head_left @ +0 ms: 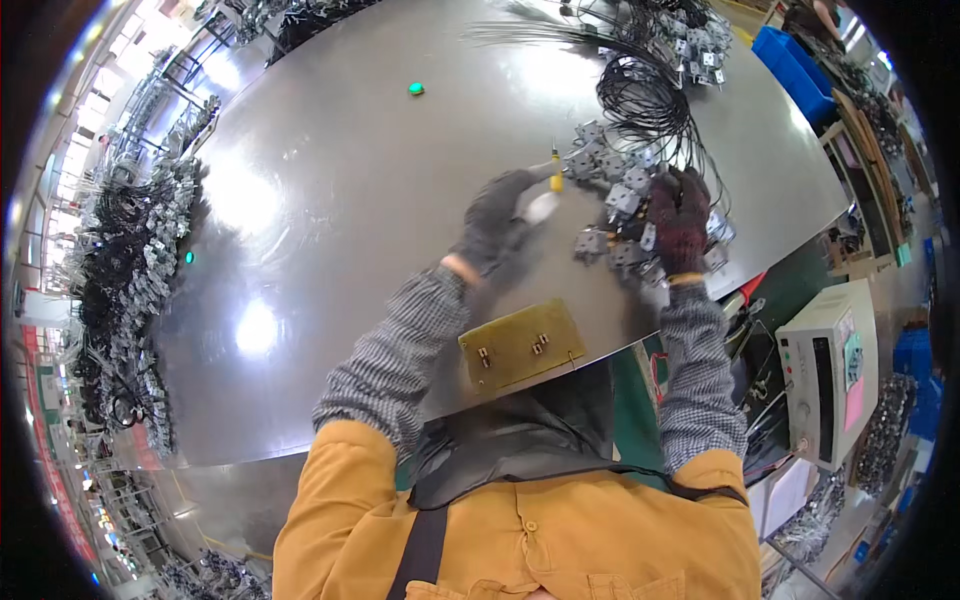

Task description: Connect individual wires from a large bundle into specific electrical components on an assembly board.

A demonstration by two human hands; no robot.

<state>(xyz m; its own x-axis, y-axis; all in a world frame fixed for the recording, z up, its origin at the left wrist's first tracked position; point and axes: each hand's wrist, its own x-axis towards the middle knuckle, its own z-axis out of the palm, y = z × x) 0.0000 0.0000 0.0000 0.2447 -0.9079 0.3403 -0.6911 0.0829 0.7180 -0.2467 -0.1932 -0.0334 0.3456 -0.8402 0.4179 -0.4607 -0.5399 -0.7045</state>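
My left hand (pixel 495 222), in a dark grey glove, is closed above the metal table. At its fingers is a slim yellow piece with a thin dark tip (pixel 556 172), beside a blurred white part; its exact kind is unclear. My right hand (pixel 680 212), in a dark red and black glove, is closed over a pile of small silvery metal box-shaped parts (pixel 622 200). What its fingers grip is hidden. Thin black cables (pixel 645 100) lie coiled beyond the pile and run down toward the right hand.
A brass-coloured plate (pixel 510 365) with small fixtures lies at the near table edge. More parts (pixel 705 55) lie at the far right, and a large heap of cabled parts (pixel 140 270) at the left. A beige machine (pixel 815 375) and blue bins (pixel 790 75) stand right.
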